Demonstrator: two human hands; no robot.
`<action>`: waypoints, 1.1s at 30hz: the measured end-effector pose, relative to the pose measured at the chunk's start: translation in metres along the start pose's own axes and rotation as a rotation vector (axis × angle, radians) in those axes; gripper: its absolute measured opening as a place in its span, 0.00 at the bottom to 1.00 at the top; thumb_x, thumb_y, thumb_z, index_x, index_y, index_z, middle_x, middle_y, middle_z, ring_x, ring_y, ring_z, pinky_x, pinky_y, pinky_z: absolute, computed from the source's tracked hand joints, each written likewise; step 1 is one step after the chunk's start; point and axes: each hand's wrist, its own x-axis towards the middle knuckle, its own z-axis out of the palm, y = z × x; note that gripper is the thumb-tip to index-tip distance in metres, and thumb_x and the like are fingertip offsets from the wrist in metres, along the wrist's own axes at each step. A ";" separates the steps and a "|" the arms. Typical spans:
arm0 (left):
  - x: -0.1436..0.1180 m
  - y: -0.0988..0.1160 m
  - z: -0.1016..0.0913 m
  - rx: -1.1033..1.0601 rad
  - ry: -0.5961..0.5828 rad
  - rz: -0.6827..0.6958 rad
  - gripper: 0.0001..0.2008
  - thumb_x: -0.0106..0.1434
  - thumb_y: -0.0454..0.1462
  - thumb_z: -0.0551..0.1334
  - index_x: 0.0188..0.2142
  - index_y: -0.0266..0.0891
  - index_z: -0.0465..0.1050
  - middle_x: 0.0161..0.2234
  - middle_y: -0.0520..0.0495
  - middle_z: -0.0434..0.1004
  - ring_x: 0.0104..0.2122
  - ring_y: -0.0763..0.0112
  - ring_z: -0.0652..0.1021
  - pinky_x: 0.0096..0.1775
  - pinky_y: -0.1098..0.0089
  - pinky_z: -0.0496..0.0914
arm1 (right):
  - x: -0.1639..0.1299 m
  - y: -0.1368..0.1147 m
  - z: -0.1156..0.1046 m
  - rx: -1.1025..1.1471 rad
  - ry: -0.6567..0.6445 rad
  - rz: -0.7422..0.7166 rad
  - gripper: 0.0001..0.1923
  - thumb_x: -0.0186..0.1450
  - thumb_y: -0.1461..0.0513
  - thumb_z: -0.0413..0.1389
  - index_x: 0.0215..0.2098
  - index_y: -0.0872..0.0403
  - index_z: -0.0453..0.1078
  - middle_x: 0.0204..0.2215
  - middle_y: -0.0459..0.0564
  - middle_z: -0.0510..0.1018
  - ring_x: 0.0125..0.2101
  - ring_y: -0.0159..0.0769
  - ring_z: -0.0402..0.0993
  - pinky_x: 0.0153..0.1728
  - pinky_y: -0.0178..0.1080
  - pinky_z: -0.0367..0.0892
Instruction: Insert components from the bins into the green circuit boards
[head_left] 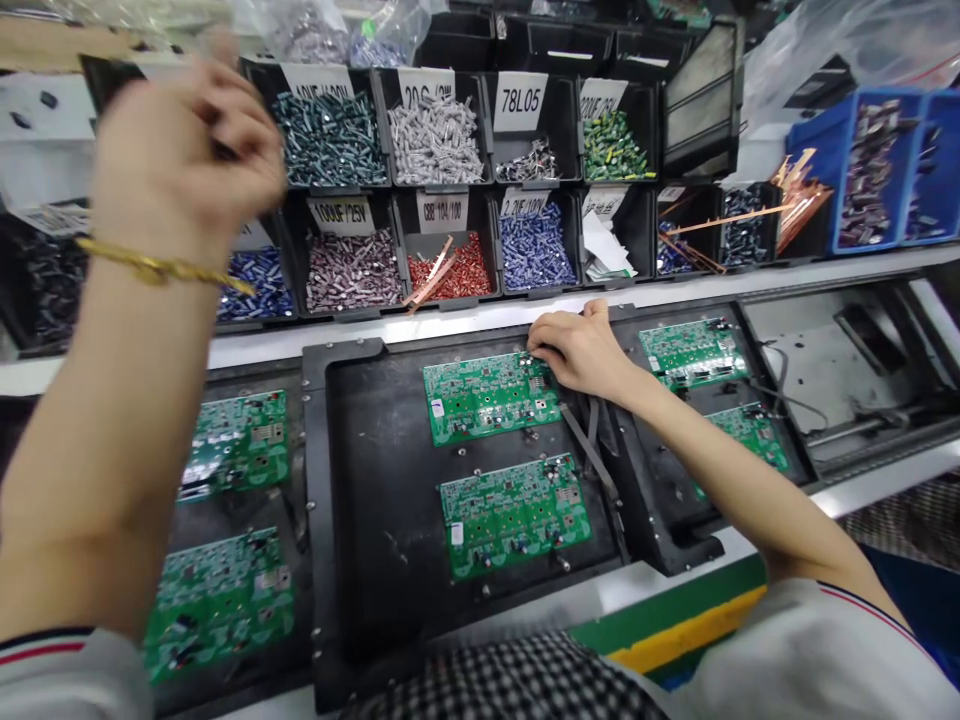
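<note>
Circuit board (491,396) on black tray (360,500), long axis left-right; right hand (577,348) pinched at its right edge. Left hand (184,155) raised by bins, curled, contents indiscernible.

My one camera sits on my head, looking forward and down at close range over the counter (525,310), from parts bins (435,140) to circuit boards (491,395).

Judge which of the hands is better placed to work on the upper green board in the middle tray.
Probably the right hand: it rests on the upper green board. The left hand is raised by the bins.
</note>
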 end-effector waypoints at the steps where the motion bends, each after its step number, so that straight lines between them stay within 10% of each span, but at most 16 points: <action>1: -0.017 -0.025 0.013 -0.030 -0.013 0.039 0.16 0.73 0.31 0.40 0.39 0.32 0.66 0.19 0.57 0.59 0.18 0.91 0.59 0.22 0.90 0.49 | 0.001 0.000 0.000 0.001 -0.008 -0.006 0.12 0.62 0.66 0.44 0.32 0.53 0.70 0.36 0.47 0.77 0.38 0.38 0.68 0.38 0.44 0.43; 6: -0.080 -0.136 0.025 0.142 0.034 -0.330 0.11 0.68 0.27 0.51 0.33 0.26 0.70 0.23 0.51 0.63 0.17 0.88 0.58 0.17 0.85 0.52 | 0.006 0.001 -0.004 -0.015 -0.054 0.001 0.13 0.63 0.66 0.45 0.32 0.54 0.71 0.37 0.48 0.77 0.38 0.39 0.69 0.38 0.45 0.44; 10: -0.104 -0.178 0.010 0.224 -0.032 -0.536 0.11 0.67 0.33 0.55 0.32 0.26 0.73 0.25 0.49 0.63 0.18 0.87 0.59 0.18 0.83 0.53 | 0.009 -0.002 -0.008 -0.048 -0.096 0.009 0.13 0.63 0.66 0.46 0.30 0.54 0.72 0.37 0.48 0.78 0.37 0.39 0.70 0.38 0.45 0.44; 23: -0.125 -0.201 0.010 0.314 -0.179 -0.421 0.17 0.67 0.41 0.55 0.25 0.33 0.64 0.20 0.53 0.58 0.17 0.83 0.55 0.21 0.77 0.47 | -0.036 -0.089 -0.022 0.356 0.143 0.106 0.06 0.61 0.61 0.53 0.32 0.53 0.72 0.34 0.47 0.80 0.35 0.36 0.74 0.37 0.40 0.51; 33: -0.120 -0.189 0.003 0.307 -0.097 -0.511 0.08 0.67 0.31 0.53 0.39 0.30 0.71 0.26 0.49 0.65 0.19 0.83 0.61 0.21 0.78 0.51 | -0.026 -0.042 -0.017 -0.076 0.090 0.137 0.07 0.61 0.63 0.47 0.33 0.56 0.67 0.35 0.52 0.76 0.35 0.39 0.69 0.36 0.43 0.47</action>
